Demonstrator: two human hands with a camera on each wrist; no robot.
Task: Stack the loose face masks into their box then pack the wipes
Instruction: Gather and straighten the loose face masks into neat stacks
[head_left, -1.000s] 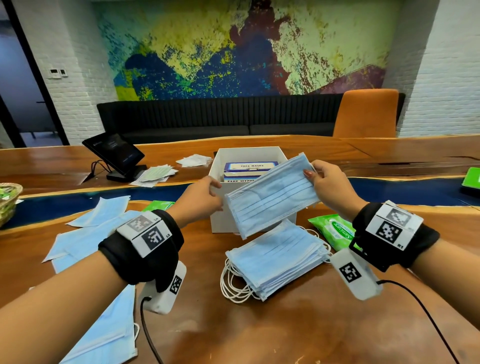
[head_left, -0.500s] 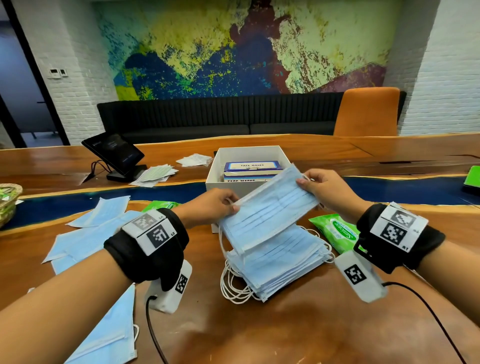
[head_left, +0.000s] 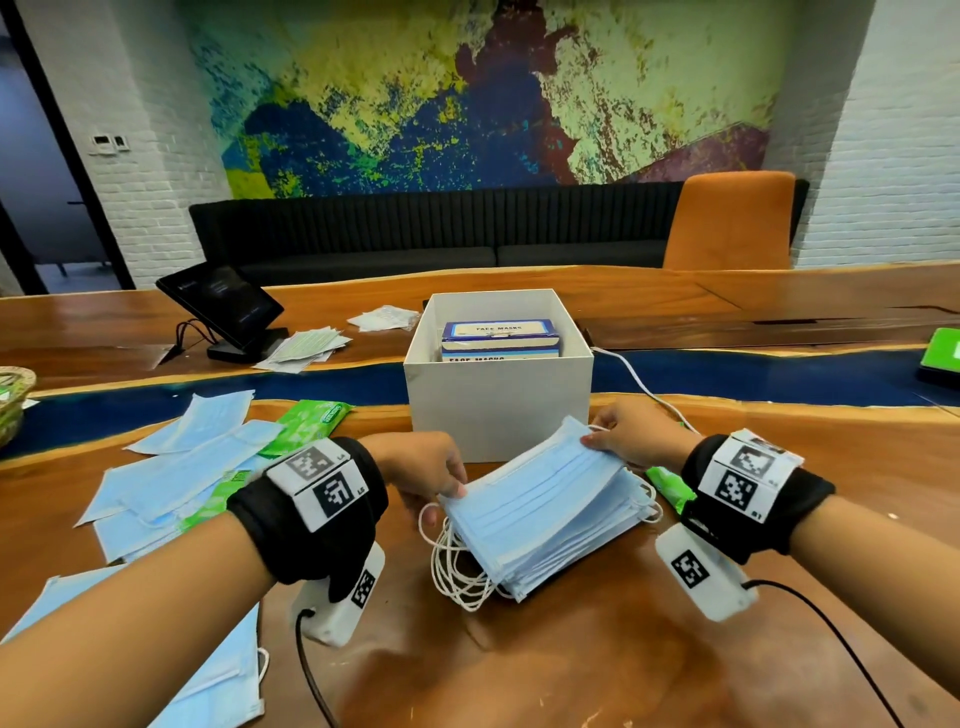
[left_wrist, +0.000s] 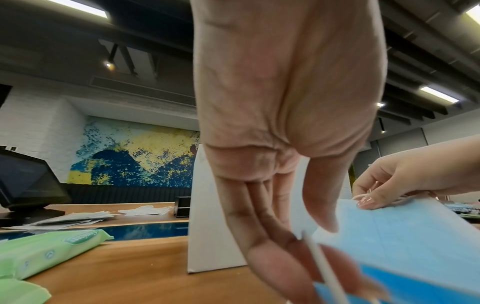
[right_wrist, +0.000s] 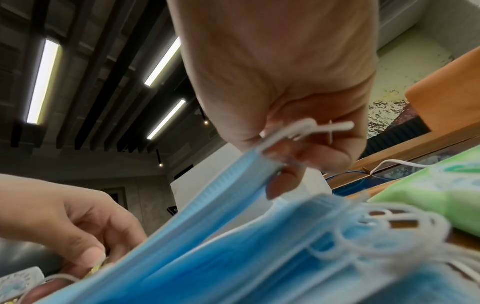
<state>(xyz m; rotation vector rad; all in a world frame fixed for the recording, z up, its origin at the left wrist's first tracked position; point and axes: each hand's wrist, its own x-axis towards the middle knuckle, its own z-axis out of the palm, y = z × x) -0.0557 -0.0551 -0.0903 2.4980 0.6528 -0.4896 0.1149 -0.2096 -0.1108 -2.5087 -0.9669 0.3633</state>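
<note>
tabletop: fingers (head_left: 457, 486) pinching top mask (head_left: 535, 488)

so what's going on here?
A person is laying one blue mask onto the mask stack on the wooden table. The left hand and right hand each pinch one end. More loose masks and wipes packs lie nearby; the white box stands behind.
</note>
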